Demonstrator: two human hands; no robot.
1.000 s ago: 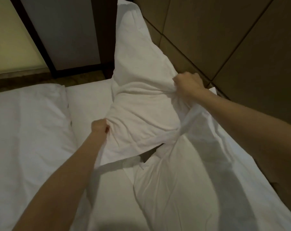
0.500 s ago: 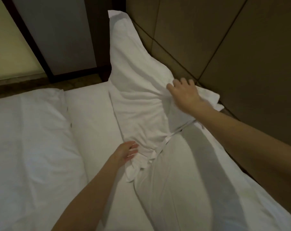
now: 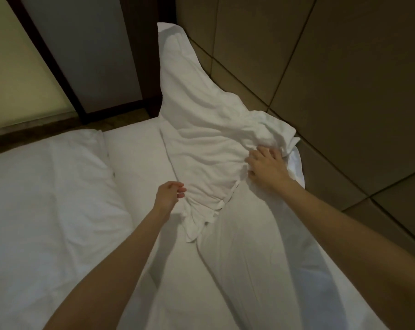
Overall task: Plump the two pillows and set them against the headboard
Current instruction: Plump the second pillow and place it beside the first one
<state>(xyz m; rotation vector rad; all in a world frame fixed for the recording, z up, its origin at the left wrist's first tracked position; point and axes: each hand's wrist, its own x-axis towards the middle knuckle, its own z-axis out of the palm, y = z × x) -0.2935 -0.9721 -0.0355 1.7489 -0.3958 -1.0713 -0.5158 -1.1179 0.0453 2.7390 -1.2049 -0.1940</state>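
A crumpled white pillow [image 3: 201,129] lies along the brown panelled headboard [image 3: 332,75], its far end propped up in the corner. Its near end overlaps a second white pillow [image 3: 254,253] that stretches toward me along the same headboard. My right hand [image 3: 267,166] presses flat on the near right part of the far pillow, fingers spread into the bunched cloth. My left hand [image 3: 169,194] hovers just left of that pillow's near corner, fingers loosely curled, holding nothing.
A white duvet [image 3: 47,210] covers the bed on the left, with bare white sheet [image 3: 135,158] between it and the pillows. Beyond the bed are a dark-framed panel [image 3: 82,55] and a strip of floor [image 3: 58,125].
Both hands have let go of the far pillow, which dropped from a lifted hold onto the bed. My right hand has moved down and now presses on it; my left hand hangs free.
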